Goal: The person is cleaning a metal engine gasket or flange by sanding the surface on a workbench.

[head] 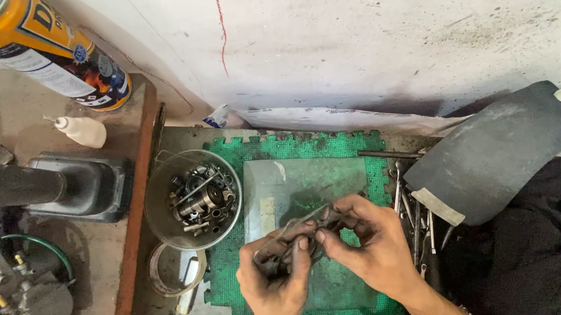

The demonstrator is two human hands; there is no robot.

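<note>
My left hand (275, 278) and my right hand (371, 244) meet over a grey metal plate (296, 183) that lies on a green foam mat (353, 148). Both hands pinch a small dark greasy metal part (313, 228) with a thin wire-like piece on it. The left hand cups it from below while the right fingers grip its upper end. The part's exact shape is hidden by the fingers.
A round metal bowl (158, 207) of small engine parts sits left of the mat, with a metal ring (160, 280) below it. Wrenches (415, 213) lie at the right by black rubber sheet (500, 150). A spray can (38, 43), small bottle (81, 131) and carburettor (18, 305) stand left.
</note>
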